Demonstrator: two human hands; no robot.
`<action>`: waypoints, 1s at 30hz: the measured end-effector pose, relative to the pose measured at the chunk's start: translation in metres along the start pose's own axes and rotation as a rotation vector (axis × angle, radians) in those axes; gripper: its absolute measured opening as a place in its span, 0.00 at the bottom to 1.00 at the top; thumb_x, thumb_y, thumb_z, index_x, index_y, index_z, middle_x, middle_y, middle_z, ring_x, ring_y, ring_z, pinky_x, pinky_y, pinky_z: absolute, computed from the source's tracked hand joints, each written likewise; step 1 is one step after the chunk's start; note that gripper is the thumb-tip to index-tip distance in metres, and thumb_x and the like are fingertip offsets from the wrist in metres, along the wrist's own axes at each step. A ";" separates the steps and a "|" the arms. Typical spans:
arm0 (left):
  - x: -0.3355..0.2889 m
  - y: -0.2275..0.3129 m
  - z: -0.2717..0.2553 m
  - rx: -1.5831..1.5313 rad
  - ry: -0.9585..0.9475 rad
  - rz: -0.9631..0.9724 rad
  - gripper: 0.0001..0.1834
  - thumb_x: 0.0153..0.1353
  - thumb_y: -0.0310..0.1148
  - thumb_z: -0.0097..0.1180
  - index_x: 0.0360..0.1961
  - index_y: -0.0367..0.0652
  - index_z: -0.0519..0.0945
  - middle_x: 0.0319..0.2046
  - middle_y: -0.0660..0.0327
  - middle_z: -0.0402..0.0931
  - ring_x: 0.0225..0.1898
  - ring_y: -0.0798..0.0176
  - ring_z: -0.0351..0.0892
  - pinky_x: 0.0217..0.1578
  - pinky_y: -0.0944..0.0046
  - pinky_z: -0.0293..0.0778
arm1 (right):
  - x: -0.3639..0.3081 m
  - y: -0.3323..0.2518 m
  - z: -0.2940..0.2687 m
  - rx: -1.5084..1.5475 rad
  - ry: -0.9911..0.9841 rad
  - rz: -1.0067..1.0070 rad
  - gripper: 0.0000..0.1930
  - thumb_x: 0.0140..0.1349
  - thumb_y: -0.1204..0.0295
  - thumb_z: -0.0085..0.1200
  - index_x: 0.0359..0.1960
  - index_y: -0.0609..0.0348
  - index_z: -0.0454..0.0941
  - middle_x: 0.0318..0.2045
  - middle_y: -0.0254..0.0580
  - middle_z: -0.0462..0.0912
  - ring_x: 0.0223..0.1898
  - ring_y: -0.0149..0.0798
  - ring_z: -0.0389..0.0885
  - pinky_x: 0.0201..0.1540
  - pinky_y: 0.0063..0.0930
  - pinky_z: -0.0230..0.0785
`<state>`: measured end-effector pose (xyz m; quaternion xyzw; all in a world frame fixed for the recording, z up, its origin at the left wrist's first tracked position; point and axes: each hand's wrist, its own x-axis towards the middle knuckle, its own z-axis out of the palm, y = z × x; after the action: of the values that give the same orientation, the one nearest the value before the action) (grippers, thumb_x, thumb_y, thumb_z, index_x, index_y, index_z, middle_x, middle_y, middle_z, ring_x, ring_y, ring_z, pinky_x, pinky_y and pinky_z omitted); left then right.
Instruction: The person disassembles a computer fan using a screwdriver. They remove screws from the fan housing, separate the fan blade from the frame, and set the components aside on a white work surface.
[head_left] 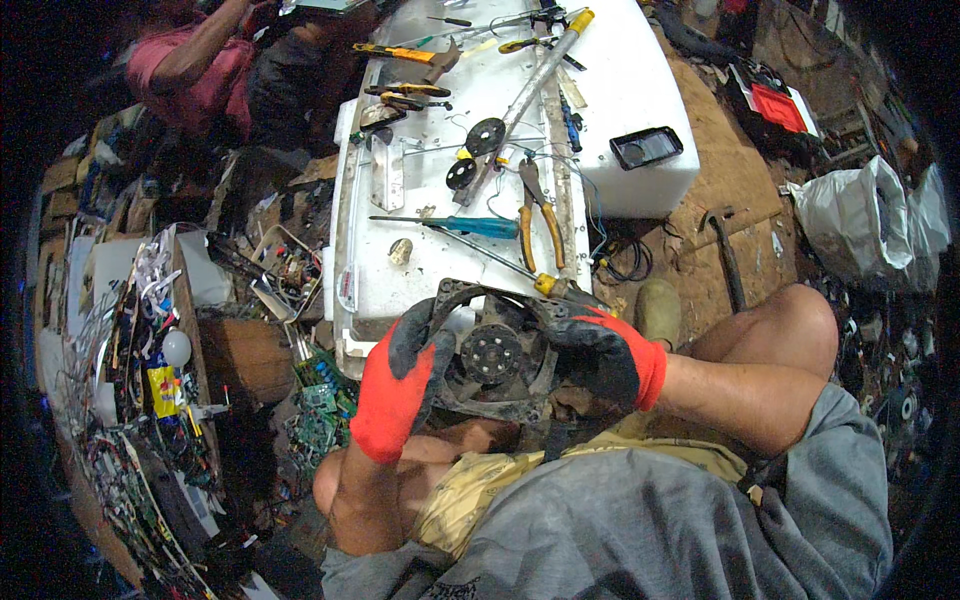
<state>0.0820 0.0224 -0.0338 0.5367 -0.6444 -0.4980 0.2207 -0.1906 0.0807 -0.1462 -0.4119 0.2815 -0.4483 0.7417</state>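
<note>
Between my two gloved hands is a square, dirty black cooling fan point(491, 354), its round hub facing up. My left hand point(405, 365), in a red glove with a dark palm, is closed on the fan's left side. The right hand point(607, 352), gloved alike, grips its right side, with some fingers hidden behind the frame. Just past the fan, a screwdriver with a yellow handle point(546, 285) lies near my right fingertips. Beyond it on the white work surface point(450, 265) are a blue-handled screwdriver point(490, 227) and pliers with orange-yellow grips point(541, 220).
Farther up the surface lie a hammer point(435, 64), a long metal bar point(535, 80) and two black discs point(486, 137). A black rectangular case point(646, 148) sits at the right. Circuit boards point(318, 415) are heaped at left. A person in a pink shirt point(195, 72) is at far left.
</note>
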 end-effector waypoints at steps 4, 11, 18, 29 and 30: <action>-0.002 0.005 0.004 -0.097 0.021 -0.021 0.24 0.68 0.26 0.53 0.63 0.30 0.71 0.56 0.52 0.78 0.57 0.62 0.75 0.61 0.63 0.68 | -0.005 -0.009 -0.002 -0.273 -0.103 -0.165 0.34 0.48 0.69 0.74 0.59 0.62 0.74 0.53 0.47 0.79 0.53 0.43 0.79 0.55 0.37 0.74; -0.002 0.016 0.010 -0.071 0.072 -0.046 0.21 0.68 0.30 0.56 0.60 0.34 0.76 0.53 0.57 0.80 0.53 0.65 0.76 0.58 0.64 0.69 | -0.009 -0.023 0.003 0.014 -0.079 -0.020 0.30 0.54 0.73 0.70 0.59 0.61 0.74 0.53 0.43 0.79 0.54 0.40 0.78 0.55 0.35 0.74; 0.002 0.014 0.010 -0.110 0.044 -0.061 0.22 0.67 0.28 0.56 0.61 0.32 0.75 0.52 0.55 0.80 0.53 0.65 0.76 0.56 0.64 0.70 | -0.006 -0.039 0.002 -0.454 -0.149 -0.352 0.27 0.56 0.73 0.69 0.58 0.61 0.74 0.53 0.42 0.79 0.54 0.39 0.78 0.56 0.34 0.74; 0.002 0.021 0.012 -0.101 0.038 -0.027 0.22 0.67 0.29 0.57 0.60 0.29 0.74 0.53 0.53 0.79 0.53 0.64 0.76 0.56 0.64 0.70 | -0.006 -0.041 0.003 -0.446 -0.151 -0.381 0.30 0.53 0.71 0.70 0.59 0.60 0.74 0.54 0.41 0.78 0.55 0.39 0.78 0.57 0.36 0.74; 0.002 0.021 0.012 -0.101 0.037 -0.026 0.22 0.67 0.29 0.57 0.60 0.29 0.74 0.53 0.53 0.79 0.53 0.64 0.76 0.56 0.64 0.70 | -0.005 -0.038 0.006 -0.297 -0.139 -0.203 0.30 0.52 0.71 0.70 0.59 0.60 0.74 0.54 0.41 0.78 0.56 0.39 0.78 0.58 0.36 0.74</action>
<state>0.0612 0.0236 -0.0209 0.5423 -0.6073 -0.5225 0.2531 -0.2049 0.0776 -0.1105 -0.5731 0.2495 -0.4450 0.6413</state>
